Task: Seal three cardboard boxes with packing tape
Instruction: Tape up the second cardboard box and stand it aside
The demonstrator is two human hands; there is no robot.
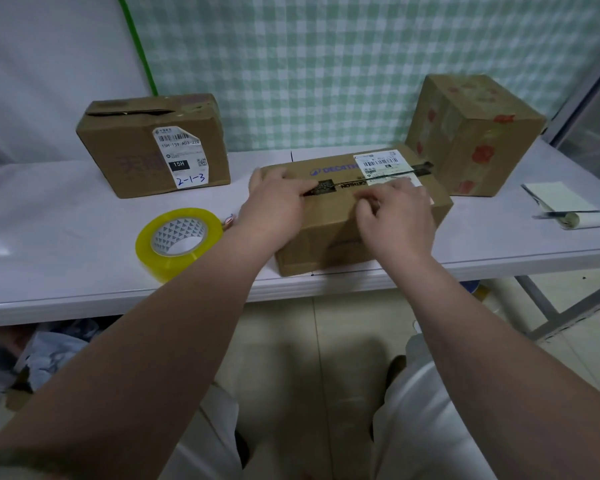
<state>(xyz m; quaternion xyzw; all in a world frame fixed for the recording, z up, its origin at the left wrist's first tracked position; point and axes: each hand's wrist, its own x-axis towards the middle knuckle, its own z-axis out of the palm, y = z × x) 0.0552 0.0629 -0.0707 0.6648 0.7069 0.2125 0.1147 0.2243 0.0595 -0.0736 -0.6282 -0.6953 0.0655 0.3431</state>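
There is just the one view, from a camera worn on the person's head. It faces forward and tilts well down over the white bench point(66, 216), out to the checked curtain point(326, 64) on the far side. It sits close in. The wide lens bows the bench's near edge and catches the tiled floor point(309, 341) below.

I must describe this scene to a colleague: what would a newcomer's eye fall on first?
Two hands on the middle box at the table's front: the left hand presses flat on its top, the right hand curls its fingers there. Next, the yellow tape roll left of that box; behind stand the box marked 2-1-3 at left and the red-flowered box at right.
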